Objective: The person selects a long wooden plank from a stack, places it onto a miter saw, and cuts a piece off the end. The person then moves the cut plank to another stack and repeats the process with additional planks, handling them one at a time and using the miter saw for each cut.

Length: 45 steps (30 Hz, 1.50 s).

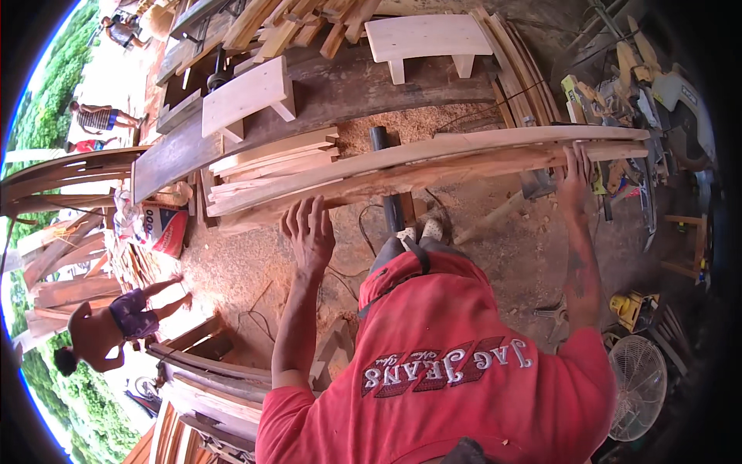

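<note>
Some timber (464,149) at left hand (311,238) and right hand (573,184)

red short-sleeved shirt (464,317) — white lettering (450,366)

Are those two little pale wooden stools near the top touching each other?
Apart: the head view plainly shows the dark board between the left stool and the right stool.
</note>
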Available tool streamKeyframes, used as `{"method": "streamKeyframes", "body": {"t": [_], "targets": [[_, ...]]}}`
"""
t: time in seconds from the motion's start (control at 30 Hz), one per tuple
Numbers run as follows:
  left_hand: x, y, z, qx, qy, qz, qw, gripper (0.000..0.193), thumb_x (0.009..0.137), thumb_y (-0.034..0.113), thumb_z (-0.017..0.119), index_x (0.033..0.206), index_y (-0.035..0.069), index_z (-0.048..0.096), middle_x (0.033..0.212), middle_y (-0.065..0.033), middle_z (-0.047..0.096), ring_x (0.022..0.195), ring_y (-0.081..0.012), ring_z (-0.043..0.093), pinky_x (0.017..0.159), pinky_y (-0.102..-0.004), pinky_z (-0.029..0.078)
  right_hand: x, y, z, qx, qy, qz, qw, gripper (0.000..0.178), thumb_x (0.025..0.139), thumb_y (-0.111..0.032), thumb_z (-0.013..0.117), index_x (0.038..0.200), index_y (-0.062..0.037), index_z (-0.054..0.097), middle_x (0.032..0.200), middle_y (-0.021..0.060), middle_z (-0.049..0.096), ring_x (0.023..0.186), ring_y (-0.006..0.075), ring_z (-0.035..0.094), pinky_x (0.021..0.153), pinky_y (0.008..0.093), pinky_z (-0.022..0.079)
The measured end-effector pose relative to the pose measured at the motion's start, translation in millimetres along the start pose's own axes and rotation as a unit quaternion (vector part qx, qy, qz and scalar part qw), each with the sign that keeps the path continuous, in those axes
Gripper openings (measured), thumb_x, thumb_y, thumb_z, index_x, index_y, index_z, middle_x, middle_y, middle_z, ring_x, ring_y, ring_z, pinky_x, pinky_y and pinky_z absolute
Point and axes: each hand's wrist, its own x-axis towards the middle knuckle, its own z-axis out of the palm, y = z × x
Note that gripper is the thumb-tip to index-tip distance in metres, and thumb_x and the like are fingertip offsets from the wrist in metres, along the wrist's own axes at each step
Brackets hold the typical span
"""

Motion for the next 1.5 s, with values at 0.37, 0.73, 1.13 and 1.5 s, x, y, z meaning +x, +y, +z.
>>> {"method": "streamKeyframes", "body": {"t": [0.37,0.73,1.13,1.5], "targets": [[0,-23,6,-0.084,-0.012,0.054,0.995,0.046,0.077,0.002,0.069,0.121,0.007,0.059,0.121,-0.011,0.057,0.112,-0.0306,0.054,0.096,-0.047,0.039,-4,-20,-26,-0.01,-0.07,0.032,0.997,0.065,0.067,-0.017,0.082,0.126,-0.0117,0.053,0.141,0.0138,0.04,0.128,0.036,0.038,0.103,0.0492,0.036],[63,14,0,-0.117,0.011,0.089,0.989,0.052,0.078,0.022,0.079,0.124,0.01,0.058,0.138,-0.0137,0.042,0.125,-0.0368,0.039,0.103,-0.0514,0.032,47,15,-29,-0.02,-0.055,-0.01,0.998,0.054,0.074,-0.02,0.076,0.123,-0.0097,0.055,0.14,0.0167,0.038,0.129,0.0387,0.036,0.105,0.0514,0.033],[160,279,46,-0.131,-0.092,0.202,0.966,0.075,0.078,0.038,0.074,0.141,0.012,0.042,0.147,-0.0179,0.032,0.133,-0.0405,0.031,0.107,-0.0565,0.024,47,108,5,0.126,-0.084,-0.155,0.976,0.082,0.074,-0.037,0.076,0.143,-0.013,0.039,0.151,0.0173,0.031,0.136,0.037,0.033,0.113,0.0501,0.026],[195,367,118,-0.06,-0.178,0.13,0.974,0.074,0.065,0.047,0.082,0.117,0.002,0.054,0.103,-0.0147,0.059,0.098,-0.0337,0.055,0.088,-0.0451,0.043,7,410,24,0.229,-0.103,0.274,0.928,0.13,0.056,-0.051,0.087,0.148,0.0025,0.013,0.149,0.029,0.026,0.139,0.0417,0.026,0.113,0.0467,0.027]]}}
